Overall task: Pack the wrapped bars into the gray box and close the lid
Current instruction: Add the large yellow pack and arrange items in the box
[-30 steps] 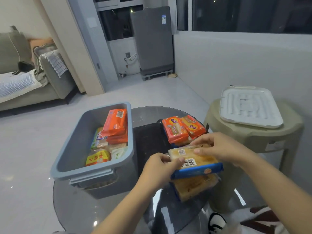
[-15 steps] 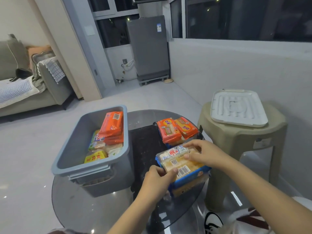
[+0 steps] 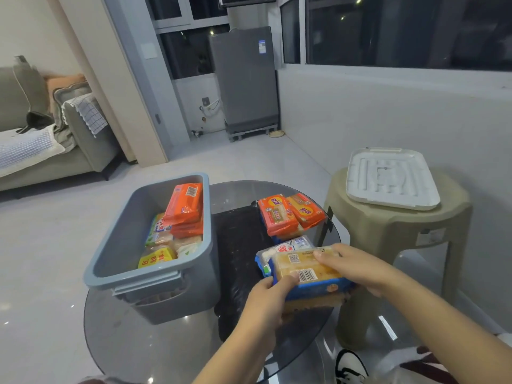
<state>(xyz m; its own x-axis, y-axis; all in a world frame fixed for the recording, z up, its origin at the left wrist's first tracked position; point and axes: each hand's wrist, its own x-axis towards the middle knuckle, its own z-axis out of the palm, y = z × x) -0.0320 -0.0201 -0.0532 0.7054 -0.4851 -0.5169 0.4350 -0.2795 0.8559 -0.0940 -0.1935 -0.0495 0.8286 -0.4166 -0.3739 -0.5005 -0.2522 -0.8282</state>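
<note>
In the head view, the person's left hand (image 3: pixel 266 297) is gripping the near left end of a yellow wrapped bar with a blue edge and a barcode (image 3: pixel 306 270), thumb lying on top, while the right hand (image 3: pixel 357 266) is curling its fingers over the bar's far right side, so both hands are holding it. This bar is sitting above another yellowish wrapped bar (image 3: pixel 313 303), partly hidden beneath it; whether the two are touching cannot be told. Just behind is lying a white and blue wrapped bar (image 3: pixel 288 249), and farther back two orange wrapped bars (image 3: pixel 289 213) are resting side by side on further packets. All of these are standing on the right side of the round dark glass bench (image 3: pixel 155 347). On the bench's left side the open gray plastic box (image 3: pixel 122 236) is holding several wrapped bars: an orange wrapped stack (image 3: pixel 184 209) leaning against its right wall, and a yellow packet (image 3: pixel 156 257) near the front. The white ribbed plastic lid (image 3: pixel 390 178) is lying flat on a beige plastic stool (image 3: pixel 393 234) to the right of the bench, well apart from the box.
</note>
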